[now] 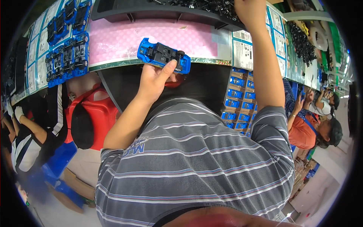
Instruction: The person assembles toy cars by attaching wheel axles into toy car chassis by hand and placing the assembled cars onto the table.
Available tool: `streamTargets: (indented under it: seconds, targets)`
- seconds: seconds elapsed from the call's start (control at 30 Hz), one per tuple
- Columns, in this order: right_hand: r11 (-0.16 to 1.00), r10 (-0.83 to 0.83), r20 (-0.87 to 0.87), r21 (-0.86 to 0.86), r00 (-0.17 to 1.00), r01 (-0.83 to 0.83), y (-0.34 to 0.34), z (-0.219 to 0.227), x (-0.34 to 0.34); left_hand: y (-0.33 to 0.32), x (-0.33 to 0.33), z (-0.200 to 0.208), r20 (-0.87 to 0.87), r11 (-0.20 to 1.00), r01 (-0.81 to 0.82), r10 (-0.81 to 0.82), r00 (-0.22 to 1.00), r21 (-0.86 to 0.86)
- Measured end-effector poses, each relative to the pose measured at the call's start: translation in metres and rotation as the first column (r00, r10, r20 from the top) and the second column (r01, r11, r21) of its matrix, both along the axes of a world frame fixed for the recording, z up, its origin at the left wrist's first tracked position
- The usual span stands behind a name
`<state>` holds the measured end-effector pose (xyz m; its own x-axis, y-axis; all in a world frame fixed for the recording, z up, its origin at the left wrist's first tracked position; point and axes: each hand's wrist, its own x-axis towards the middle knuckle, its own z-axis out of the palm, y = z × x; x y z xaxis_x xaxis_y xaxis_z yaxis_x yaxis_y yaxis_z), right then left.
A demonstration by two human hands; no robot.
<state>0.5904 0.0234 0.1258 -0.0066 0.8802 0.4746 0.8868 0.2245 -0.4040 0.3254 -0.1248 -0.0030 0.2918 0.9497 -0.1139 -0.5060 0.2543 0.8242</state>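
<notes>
My left hand (155, 78) grips a blue toy car (163, 53) by its right end, with the thumb pressed on the black underside. The car is held bottom up over the table's near edge, and a dark wheel shows near the thumb. At the top of the view, my right hand (251, 14) reaches to the right end of a long black tray (151, 13). Small black parts (223, 8) lie heaped in that tray. The right fingers are cut off by the frame's upper edge, so what they hold is hidden.
Pink bubble wrap (124, 39) covers the table before me. Several blue toy cars (68, 58) lie bottom up at left. Compartments of blue cars (236, 92) stand below the table. A red chair (99, 108) is at left. Black parts (302, 43) and co-workers (306, 130) appear at right.
</notes>
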Motion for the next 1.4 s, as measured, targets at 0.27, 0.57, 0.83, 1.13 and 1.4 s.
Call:
streamTargets:
  seconds: [0.27, 0.57, 0.83, 1.13, 1.4]
  targets:
    - [0.91, 0.307, -0.429, -0.13, 0.85, -0.394, -0.096, -0.034, -0.097, 0.01, 0.004, 0.0, -0.1, 0.983, 0.144, -0.133, 0.986, 0.116]
    - [0.868, 0.441, -0.268, -0.113, 0.856, -0.483, -0.101, -0.04, -0.107, 0.001, -0.004, -0.002, -0.108, 0.974, 0.191, -0.178, 0.978, 0.123]
    - [0.921, 0.246, -0.291, -0.228, 0.925, -0.317, -0.083, -0.073, -0.043, -0.012, -0.042, 0.009, -0.101, 0.986, 0.152, -0.144, 0.984, 0.071]
    - [0.975, 0.21, 0.065, 0.059, 0.976, -0.213, -0.08, -0.127, -0.014, -0.015, -0.141, 0.025, 0.115, 0.867, -0.466, 0.452, 0.885, 0.176]
    - [0.976, 0.206, 0.078, 0.049, 0.975, -0.21, -0.077, -0.126, -0.017, 0.01, -0.239, 0.054, -0.107, 0.767, -0.593, 0.63, 0.769, 0.246]
